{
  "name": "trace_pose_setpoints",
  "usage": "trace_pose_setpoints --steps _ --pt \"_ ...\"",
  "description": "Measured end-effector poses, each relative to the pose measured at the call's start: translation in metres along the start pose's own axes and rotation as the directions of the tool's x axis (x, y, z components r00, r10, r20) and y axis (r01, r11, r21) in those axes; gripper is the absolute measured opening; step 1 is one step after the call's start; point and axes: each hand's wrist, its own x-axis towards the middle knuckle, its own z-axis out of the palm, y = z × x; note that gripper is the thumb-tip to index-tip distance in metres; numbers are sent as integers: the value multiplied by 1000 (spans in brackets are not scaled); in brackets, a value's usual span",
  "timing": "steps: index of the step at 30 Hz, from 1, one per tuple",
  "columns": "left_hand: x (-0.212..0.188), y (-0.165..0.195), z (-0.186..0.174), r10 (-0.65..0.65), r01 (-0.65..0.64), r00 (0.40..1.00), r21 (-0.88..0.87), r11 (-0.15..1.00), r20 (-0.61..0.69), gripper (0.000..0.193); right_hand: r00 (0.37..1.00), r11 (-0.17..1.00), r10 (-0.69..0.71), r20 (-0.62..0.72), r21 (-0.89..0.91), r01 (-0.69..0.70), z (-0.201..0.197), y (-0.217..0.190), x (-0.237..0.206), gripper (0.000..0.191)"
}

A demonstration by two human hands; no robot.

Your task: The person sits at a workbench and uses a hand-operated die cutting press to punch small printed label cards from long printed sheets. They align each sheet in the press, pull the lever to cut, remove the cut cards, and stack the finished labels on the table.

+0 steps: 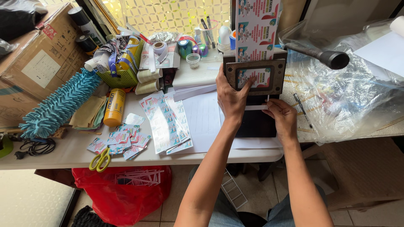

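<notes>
1. Centre of the frame: a printed card strip point(256, 25) runs lengthwise up and down the picture, fed through a dark cutting press point(255, 84) on the white bench point(54, 155).
2. The left hand point(230, 98) is nearer the strip; its fingers point(248, 84) lie spread and flat on the card showing in the press window.
3. The right hand point(283, 120) sits just below, fingers curled, pinching the strip's white lower end point(256, 107).
4. The strip is glossy, with repeated red, teal and white labels.

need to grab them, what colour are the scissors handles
Yellow-green handles on the scissors, at the table's front edge; the head view shows them.
</notes>
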Motion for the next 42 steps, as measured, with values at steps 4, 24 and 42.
trace_pose_setpoints --steps 4,24,42 --pt "4 5 -2 -23 23 1000 -1 1000 4 98 1000 1000 1 2 15 -1 3 -5 1 17" --pt "-19 19 -48 22 -22 1000 -14 1000 -4 98 1000 1000 -14 7 -7 14 20 -20 -48 16" --pt "-20 24 -24 12 -12 1000 -19 1000 4 98 1000 1000 -21 10 -7 21 -1 -21 -33 15"
